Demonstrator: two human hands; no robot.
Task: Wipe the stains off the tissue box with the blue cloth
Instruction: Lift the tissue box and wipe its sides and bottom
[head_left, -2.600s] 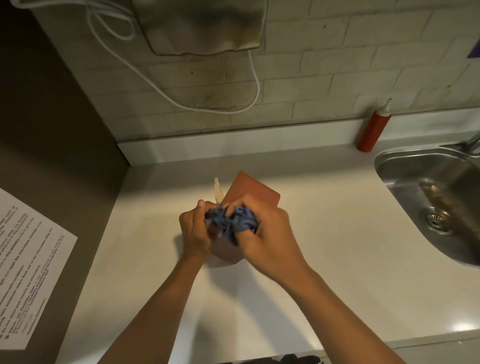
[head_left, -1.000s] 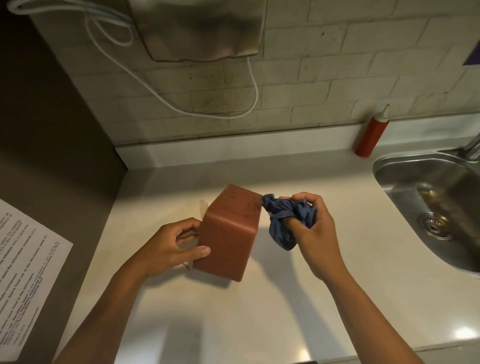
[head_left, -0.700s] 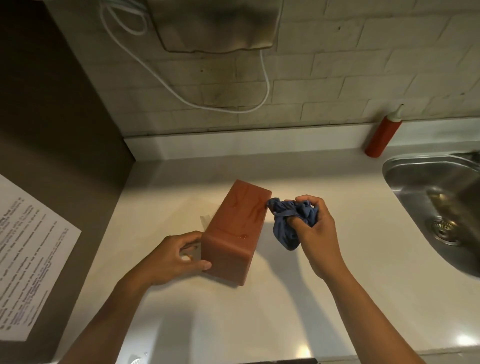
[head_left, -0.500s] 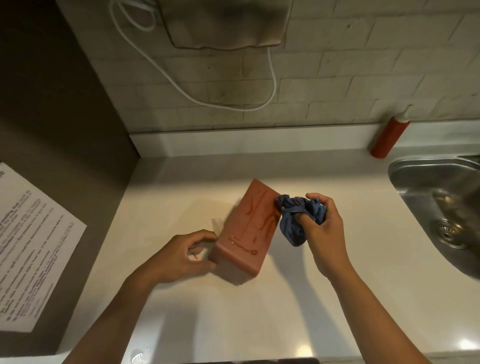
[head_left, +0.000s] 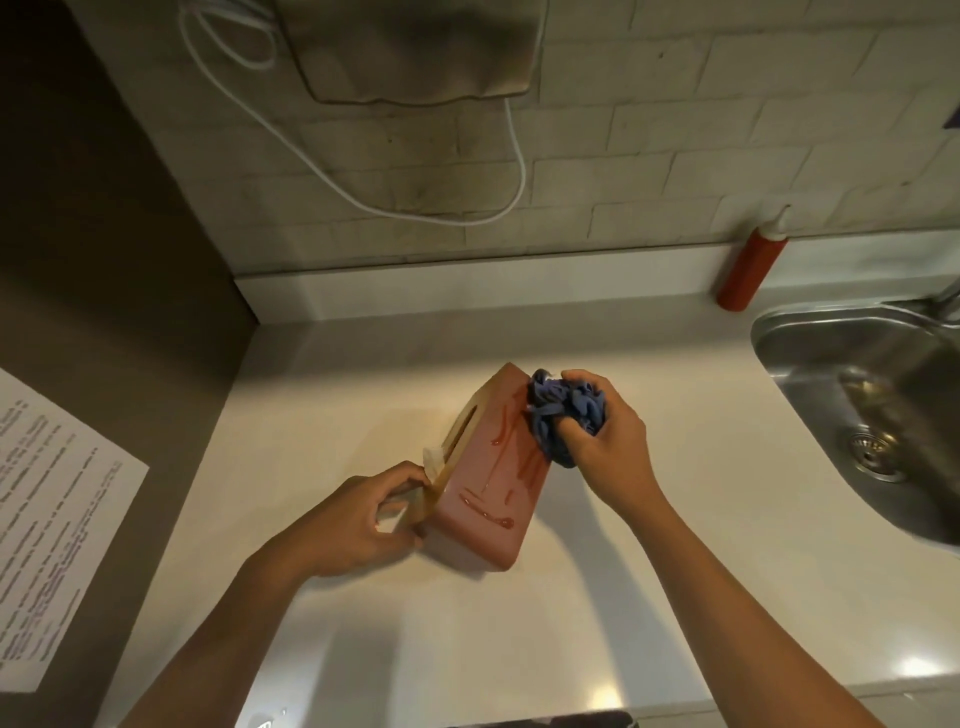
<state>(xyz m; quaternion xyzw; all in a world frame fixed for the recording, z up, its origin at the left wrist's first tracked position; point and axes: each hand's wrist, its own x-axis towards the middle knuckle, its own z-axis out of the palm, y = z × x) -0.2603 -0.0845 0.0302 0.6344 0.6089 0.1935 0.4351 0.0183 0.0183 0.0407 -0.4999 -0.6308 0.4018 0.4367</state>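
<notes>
A reddish-brown tissue box (head_left: 485, 496) lies tilted on the white counter (head_left: 649, 571), its slot side facing left with a bit of white tissue sticking out. Dark red streaks run down its upward face. My left hand (head_left: 358, 525) grips the box at its near left corner, thumb and fingers curled round the edge. My right hand (head_left: 605, 441) holds a bunched blue cloth (head_left: 563, 413) and presses it against the far right part of the stained face.
A red squeeze bottle (head_left: 750, 260) stands at the back wall on the right. A steel sink (head_left: 872, 395) takes up the right side. A printed sheet (head_left: 47, 525) lies on the dark surface at left. A white cable (head_left: 363, 192) hangs on the tiled wall.
My left hand has tipped the box over so its stained face points up. My right hand has brought the blue cloth from beside the box onto that face.
</notes>
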